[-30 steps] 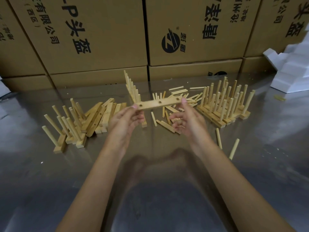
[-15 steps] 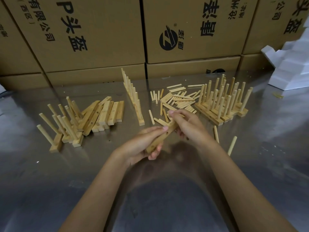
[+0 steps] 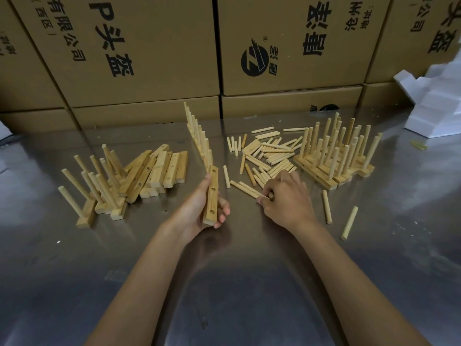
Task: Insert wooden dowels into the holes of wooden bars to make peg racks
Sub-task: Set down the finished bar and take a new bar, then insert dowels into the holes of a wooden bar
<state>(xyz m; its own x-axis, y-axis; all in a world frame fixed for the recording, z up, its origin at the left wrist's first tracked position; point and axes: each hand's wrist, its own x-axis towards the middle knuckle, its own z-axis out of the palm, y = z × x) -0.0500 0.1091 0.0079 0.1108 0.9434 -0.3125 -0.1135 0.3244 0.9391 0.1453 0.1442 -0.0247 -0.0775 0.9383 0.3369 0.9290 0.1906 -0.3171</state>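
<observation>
My left hand (image 3: 199, 211) grips a wooden bar (image 3: 211, 196) with several empty holes, holding it nearly upright above the metal table. My right hand (image 3: 287, 196) is closed over loose dowels at the near edge of the dowel pile (image 3: 267, 156), its fingertips pinching the end of one dowel (image 3: 245, 189). A stack of bare bars (image 3: 159, 171) lies to the left. Finished peg racks stand at the left (image 3: 99, 188), the centre (image 3: 199, 138) and the right (image 3: 334, 156).
Printed cardboard boxes (image 3: 139, 53) wall off the back of the shiny metal table (image 3: 237, 283). White foam pieces (image 3: 439, 101) sit at the far right. Two stray dowels (image 3: 349, 222) lie right of my right hand.
The bar was held level by both hands, then lowered. Now only my left hand holds it, turned upright, and my right hand has let go and reached onto the loose dowels.
</observation>
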